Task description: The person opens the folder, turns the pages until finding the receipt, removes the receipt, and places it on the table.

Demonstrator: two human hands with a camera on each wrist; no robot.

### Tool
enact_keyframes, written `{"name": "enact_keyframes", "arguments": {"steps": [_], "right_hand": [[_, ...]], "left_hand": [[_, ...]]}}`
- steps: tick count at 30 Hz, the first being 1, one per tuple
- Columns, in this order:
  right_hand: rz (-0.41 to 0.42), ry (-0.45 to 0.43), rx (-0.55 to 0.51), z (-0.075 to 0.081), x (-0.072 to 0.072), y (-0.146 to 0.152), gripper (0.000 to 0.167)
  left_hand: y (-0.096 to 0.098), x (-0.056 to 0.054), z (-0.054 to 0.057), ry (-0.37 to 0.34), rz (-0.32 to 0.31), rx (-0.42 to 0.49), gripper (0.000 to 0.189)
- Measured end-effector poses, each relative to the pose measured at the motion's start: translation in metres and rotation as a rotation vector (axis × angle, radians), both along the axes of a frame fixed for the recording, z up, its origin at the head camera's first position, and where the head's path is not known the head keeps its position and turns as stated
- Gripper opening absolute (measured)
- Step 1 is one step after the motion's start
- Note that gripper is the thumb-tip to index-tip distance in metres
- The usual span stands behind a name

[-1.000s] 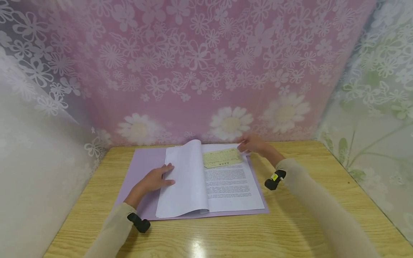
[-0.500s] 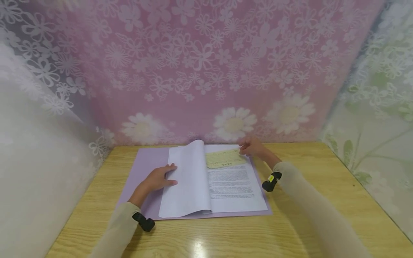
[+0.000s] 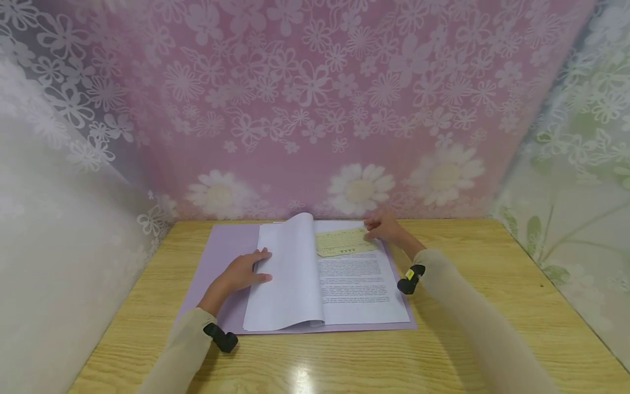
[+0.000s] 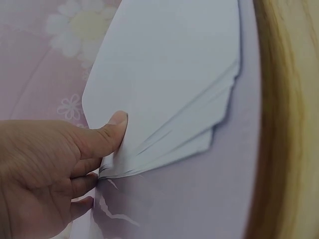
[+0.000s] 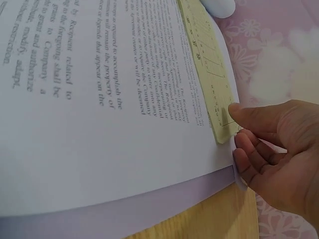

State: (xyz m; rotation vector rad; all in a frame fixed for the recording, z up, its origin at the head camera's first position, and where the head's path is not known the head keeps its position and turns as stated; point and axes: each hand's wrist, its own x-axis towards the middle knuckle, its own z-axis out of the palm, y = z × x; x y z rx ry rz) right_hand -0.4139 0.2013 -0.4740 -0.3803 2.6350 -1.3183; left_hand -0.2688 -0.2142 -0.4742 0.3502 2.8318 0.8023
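A stack of white printed pages (image 3: 351, 295) lies on a purple folder (image 3: 233, 241). Part of the stack is turned over to the left as curled pages (image 3: 287, 279). My left hand (image 3: 241, 272) presses on their left edge, its thumb and index finger stretched over the paper; the left wrist view shows the other fingertips beside the fanned edges (image 4: 189, 134). A yellow printed slip (image 3: 342, 242) lies at the top of the right-hand page, its left end against the curl. My right hand (image 3: 386, 227) pinches the slip's right end, thumb on top and fingers curled at the edge.
The folder rests on a wood-grain table (image 3: 315, 361). A pink flowered curtain (image 3: 305, 109) hangs along the table's back edge. Pale flowered cloth panels (image 3: 566, 180) stand at both sides.
My right hand has come a little left and nearer, from the page's far right corner onto the slip's end. My left hand stays on the curled pages. The head view has shifted slightly.
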Motion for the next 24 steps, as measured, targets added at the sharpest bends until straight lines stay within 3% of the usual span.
{"name": "enact_keyframes", "arguments": {"steps": [10, 24], "right_hand": [[-0.012, 0.089, 0.053, -0.0081, 0.001, -0.0008, 0.048], [-0.022, 0.091, 0.021, -0.0074, 0.0069, -0.0033, 0.039]], "left_hand": [[0.0009, -0.0005, -0.0023, -0.009, 0.016, 0.019, 0.068], [0.0009, 0.0014, -0.0017, -0.005, 0.023, 0.02, 0.068]]}}
